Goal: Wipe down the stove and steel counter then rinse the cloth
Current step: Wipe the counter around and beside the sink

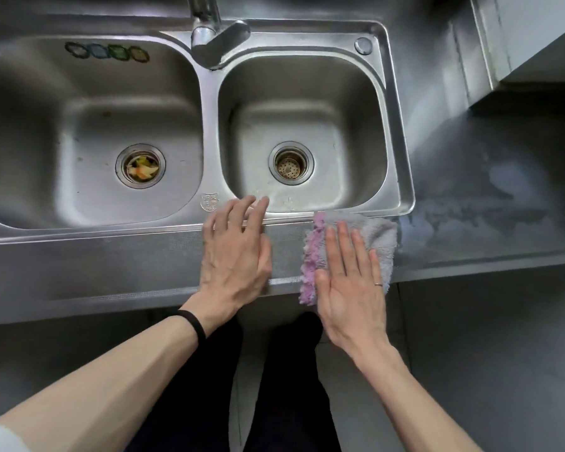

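A grey cloth (379,238) with a pink-purple fringe lies on the front lip of the steel counter (128,272), just right of the sink's front edge. My right hand (349,282) presses flat on the cloth, fingers together and stretched out. My left hand (235,252) rests flat on the bare steel lip to its left, fingers apart, fingertips reaching the right basin's rim. No stove is in view.
A double steel sink fills the top: the left basin (88,132) has food scraps in its drain, the right basin (302,132) a strainer. The tap (209,31) stands between them. Damp streaked counter (490,203) extends right, under a cabinet (535,40).
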Action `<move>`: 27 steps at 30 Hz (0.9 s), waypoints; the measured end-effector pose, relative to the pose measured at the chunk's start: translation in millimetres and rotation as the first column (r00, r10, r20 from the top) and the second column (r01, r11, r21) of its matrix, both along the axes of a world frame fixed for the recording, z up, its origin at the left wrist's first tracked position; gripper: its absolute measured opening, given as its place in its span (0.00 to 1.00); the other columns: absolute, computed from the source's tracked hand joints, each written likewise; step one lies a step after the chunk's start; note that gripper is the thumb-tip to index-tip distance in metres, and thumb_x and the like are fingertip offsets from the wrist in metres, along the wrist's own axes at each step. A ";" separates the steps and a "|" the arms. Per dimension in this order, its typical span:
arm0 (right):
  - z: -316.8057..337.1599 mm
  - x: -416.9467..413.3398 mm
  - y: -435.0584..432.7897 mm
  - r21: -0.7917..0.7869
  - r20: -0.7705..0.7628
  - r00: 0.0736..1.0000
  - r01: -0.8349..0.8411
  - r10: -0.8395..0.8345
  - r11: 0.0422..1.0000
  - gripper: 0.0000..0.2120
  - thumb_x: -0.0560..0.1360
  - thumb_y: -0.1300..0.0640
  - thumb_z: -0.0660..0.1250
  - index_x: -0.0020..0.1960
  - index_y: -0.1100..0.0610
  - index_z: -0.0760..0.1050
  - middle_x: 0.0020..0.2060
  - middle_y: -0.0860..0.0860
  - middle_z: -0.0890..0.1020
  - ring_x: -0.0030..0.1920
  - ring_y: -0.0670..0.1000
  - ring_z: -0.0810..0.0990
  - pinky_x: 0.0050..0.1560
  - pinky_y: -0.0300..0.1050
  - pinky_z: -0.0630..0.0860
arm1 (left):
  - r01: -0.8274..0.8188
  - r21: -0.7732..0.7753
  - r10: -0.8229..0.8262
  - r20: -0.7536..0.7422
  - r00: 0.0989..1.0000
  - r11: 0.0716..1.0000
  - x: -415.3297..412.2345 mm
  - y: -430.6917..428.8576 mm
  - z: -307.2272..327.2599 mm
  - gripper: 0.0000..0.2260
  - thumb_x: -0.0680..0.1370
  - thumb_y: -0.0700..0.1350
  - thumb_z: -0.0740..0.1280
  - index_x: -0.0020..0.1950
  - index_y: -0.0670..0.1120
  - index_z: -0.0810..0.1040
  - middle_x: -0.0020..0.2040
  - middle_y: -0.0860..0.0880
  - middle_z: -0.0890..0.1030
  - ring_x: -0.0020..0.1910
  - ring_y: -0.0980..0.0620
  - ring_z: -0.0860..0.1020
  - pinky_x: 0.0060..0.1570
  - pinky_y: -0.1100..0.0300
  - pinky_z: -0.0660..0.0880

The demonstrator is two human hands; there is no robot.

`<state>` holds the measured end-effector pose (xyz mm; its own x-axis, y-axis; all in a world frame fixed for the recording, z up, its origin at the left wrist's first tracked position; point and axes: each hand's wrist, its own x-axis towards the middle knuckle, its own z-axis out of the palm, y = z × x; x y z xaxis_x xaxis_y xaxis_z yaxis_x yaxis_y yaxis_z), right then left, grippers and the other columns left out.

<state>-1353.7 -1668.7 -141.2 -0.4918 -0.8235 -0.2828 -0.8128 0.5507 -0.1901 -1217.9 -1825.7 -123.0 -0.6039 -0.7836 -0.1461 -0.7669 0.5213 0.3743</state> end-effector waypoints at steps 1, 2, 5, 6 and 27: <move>0.9 -22.1 10.7 0.000 -0.005 1.000 0.016 -0.016 1.000 0.31 0.84 0.45 0.43 0.85 0.51 0.45 0.84 0.47 0.46 0.84 0.47 0.42 0.83 0.52 0.40 | 0.031 0.008 -0.031 0.004 1.000 0.999 -16.6 8.9 -0.2 0.29 0.79 0.52 0.52 0.79 0.48 0.68 0.77 0.45 0.71 0.76 0.42 0.67 0.76 0.45 0.60; 1.7 -45.1 21.6 0.003 -0.007 0.999 0.037 -0.037 0.999 0.31 0.84 0.45 0.43 0.85 0.51 0.46 0.84 0.47 0.47 0.84 0.48 0.43 0.83 0.52 0.40 | 0.053 0.009 -0.053 0.007 0.999 0.999 -32.4 17.1 -0.8 0.29 0.79 0.52 0.51 0.80 0.49 0.68 0.77 0.45 0.71 0.76 0.42 0.67 0.76 0.45 0.60; 4.7 -110.2 48.6 0.028 -0.020 0.993 0.120 -0.119 0.992 0.31 0.83 0.46 0.43 0.85 0.51 0.45 0.84 0.47 0.46 0.84 0.47 0.43 0.83 0.56 0.42 | 0.063 0.030 -0.064 0.029 0.998 0.998 -71.2 35.5 -7.1 0.28 0.81 0.54 0.51 0.81 0.52 0.65 0.79 0.46 0.69 0.78 0.42 0.64 0.77 0.45 0.58; 5.5 -126.3 54.8 0.028 -0.026 0.990 0.141 -0.140 0.990 0.32 0.83 0.45 0.43 0.85 0.52 0.45 0.84 0.47 0.46 0.84 0.47 0.43 0.83 0.57 0.43 | 0.052 0.044 -0.054 0.041 0.998 0.998 -80.4 39.9 -10.5 0.28 0.81 0.54 0.51 0.82 0.53 0.64 0.79 0.47 0.68 0.78 0.42 0.64 0.77 0.45 0.57; 1.5 -191.5 78.2 0.048 -0.029 0.998 0.050 -0.049 0.998 0.31 0.83 0.41 0.38 0.84 0.48 0.41 0.84 0.46 0.44 0.83 0.47 0.39 0.83 0.56 0.41 | -0.004 -0.123 0.029 0.204 0.979 0.992 -99.5 55.8 -21.5 0.23 0.81 0.53 0.54 0.75 0.54 0.73 0.66 0.49 0.78 0.67 0.44 0.74 0.68 0.46 0.66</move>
<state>-1545.2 -1590.5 -139.7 -0.5400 -0.7835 -0.3073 -0.7888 0.5985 -0.1400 -1317.4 -1769.9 -144.5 -0.5578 -0.8127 -0.1688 -0.8296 0.5396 0.1434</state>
